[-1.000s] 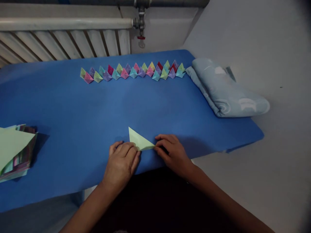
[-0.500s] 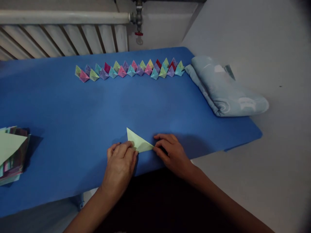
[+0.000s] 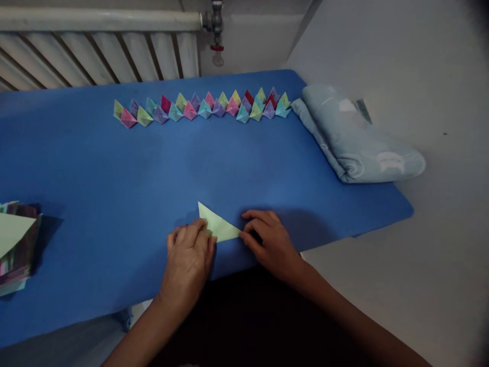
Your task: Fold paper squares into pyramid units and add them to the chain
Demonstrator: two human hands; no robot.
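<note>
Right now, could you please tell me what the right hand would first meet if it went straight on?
The right hand would likely meet the folded pale green paper first, since it sits at the paper's right corner; whether they touch is hard to tell.

Clock read from centre of view. Hands: two, left hand (image 3: 187,262) towards 7, right hand (image 3: 272,244) at 5. Folded green paper (image 3: 222,227): one, at 7. Paper stack (image 3: 17,265): one, between 8 and 9; sheets not countable. Small folded paper pieces (image 3: 190,110), 10 to 1: twelve along the near edge; overlap prevents an exact figure behind. Folded cloth (image 3: 361,145): one, between 2 and 3. Blue table (image 3: 153,168): one. Radiator (image 3: 101,20): one, at 10. Valve (image 3: 217,25): one, between 11 and 12.
</note>
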